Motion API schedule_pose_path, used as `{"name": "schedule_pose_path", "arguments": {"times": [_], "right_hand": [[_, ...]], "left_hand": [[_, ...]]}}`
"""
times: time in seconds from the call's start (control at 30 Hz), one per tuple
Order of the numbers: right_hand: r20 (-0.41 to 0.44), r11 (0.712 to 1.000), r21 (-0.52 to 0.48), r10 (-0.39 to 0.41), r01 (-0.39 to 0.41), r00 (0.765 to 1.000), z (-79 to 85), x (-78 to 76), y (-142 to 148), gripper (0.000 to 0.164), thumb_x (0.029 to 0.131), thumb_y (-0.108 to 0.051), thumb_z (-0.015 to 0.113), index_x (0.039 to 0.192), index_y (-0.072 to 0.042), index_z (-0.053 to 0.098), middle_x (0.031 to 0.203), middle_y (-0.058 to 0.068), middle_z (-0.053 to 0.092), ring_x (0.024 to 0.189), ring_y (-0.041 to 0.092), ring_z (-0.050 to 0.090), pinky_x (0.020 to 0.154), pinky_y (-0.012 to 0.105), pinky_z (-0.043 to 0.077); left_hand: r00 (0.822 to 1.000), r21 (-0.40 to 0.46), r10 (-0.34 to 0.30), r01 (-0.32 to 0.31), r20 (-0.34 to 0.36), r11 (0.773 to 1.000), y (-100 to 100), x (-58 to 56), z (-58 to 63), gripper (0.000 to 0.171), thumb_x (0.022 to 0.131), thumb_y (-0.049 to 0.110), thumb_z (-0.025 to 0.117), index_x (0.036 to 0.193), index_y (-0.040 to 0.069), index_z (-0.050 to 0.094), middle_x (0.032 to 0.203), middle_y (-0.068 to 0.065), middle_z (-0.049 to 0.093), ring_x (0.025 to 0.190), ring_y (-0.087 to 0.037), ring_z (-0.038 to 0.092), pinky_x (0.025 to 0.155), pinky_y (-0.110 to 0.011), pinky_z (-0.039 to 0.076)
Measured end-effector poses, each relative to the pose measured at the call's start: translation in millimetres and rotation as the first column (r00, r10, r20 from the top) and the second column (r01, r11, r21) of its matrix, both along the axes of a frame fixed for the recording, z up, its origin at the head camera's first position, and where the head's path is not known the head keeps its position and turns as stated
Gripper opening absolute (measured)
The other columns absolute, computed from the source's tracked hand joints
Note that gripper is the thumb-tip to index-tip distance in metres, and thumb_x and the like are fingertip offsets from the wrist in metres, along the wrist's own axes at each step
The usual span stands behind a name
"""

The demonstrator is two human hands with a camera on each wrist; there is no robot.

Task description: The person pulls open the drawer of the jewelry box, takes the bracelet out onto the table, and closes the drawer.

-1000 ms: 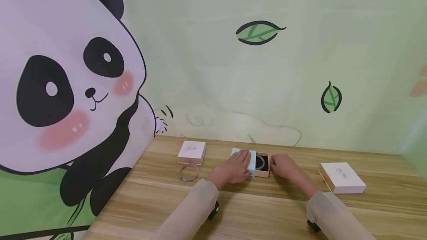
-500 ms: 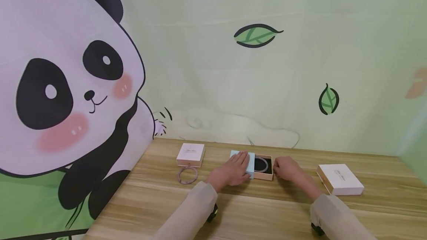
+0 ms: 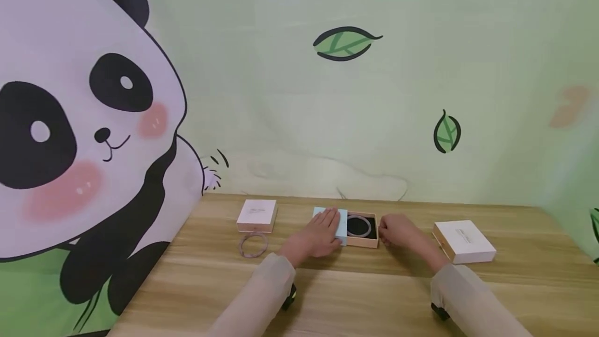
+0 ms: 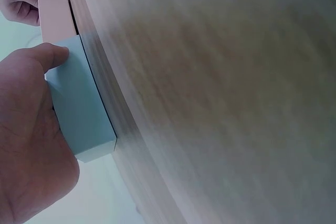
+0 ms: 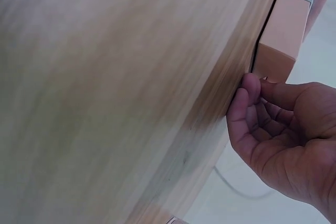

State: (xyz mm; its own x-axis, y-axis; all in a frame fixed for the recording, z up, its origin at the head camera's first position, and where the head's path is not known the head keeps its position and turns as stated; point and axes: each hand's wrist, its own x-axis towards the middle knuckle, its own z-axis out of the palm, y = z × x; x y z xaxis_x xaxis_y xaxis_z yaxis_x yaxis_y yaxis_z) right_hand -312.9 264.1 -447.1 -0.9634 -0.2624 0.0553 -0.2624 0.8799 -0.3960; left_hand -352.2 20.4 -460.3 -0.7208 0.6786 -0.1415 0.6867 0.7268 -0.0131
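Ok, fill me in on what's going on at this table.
A person's left hand holds a blue box cover while the right hand pinches at the outer end of its drawer. The drawer stands partly out, with a ring lying on black lining. On the left, another ring lies in front of a white box; a second white box sits to the right.
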Motion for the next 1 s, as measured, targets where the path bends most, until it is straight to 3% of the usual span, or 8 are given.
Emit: {"name": "schedule_pose_path", "arguments": {"times": [0.2,0.5,0.63,1.0], "right_hand": [[0.037,1.0,-0.02,-0.006,0.006,0.999,3.1,-9.4,-14,0.023,0.098,0.0,0.053,0.077,-0.003,0.063,0.064,0.002,0.066,0.055,0.009,0.06,0.055,0.024,0.053],[0.097,0.995,-0.072,-0.066,0.074,0.993,-2.3,0.4,3,0.02,0.098,0.001,0.054,0.08,-0.001,0.062,0.067,0.004,0.066,0.061,0.012,0.063,0.057,0.026,0.056],[0.115,0.992,-0.104,-0.054,0.066,0.992,-2.2,4.0,6,0.019,0.098,0.002,0.054,0.081,0.001,0.063,0.068,0.004,0.066,0.06,0.012,0.064,0.056,0.026,0.056],[0.2,0.962,-0.249,-0.061,0.111,0.978,-2.6,0.3,12,0.013,0.1,0.004,0.053,0.089,0.005,0.06,0.075,0.01,0.068,0.065,0.014,0.067,0.059,0.027,0.059]], "left_hand": [[0.999,0.013,0.034,-0.034,-0.01,0.999,-14,-2.8,1.3,0.071,0.11,0.04,0.036,0.162,0.001,0.009,0.171,-0.015,0.005,0.157,-0.026,0.003,0.127,-0.039,0.009],[1.0,0.022,-0.016,0.015,0.011,1.0,1,1.3,-2.0,0.071,0.11,0.04,0.035,0.162,0.0,0.008,0.17,-0.016,0.004,0.157,-0.027,0.003,0.127,-0.039,0.009],[1.0,0.018,-0.023,0.023,0.013,1.0,3,3.5,-1.7,0.071,0.11,0.041,0.035,0.162,0.001,0.009,0.171,-0.015,0.004,0.157,-0.026,0.003,0.127,-0.039,0.009],[1.0,0.009,0.0,0.0,0.007,1.0,1,2.6,2.2,0.071,0.11,0.042,0.034,0.163,0.002,0.008,0.171,-0.014,0.004,0.157,-0.025,0.003,0.126,-0.038,0.009]]}}
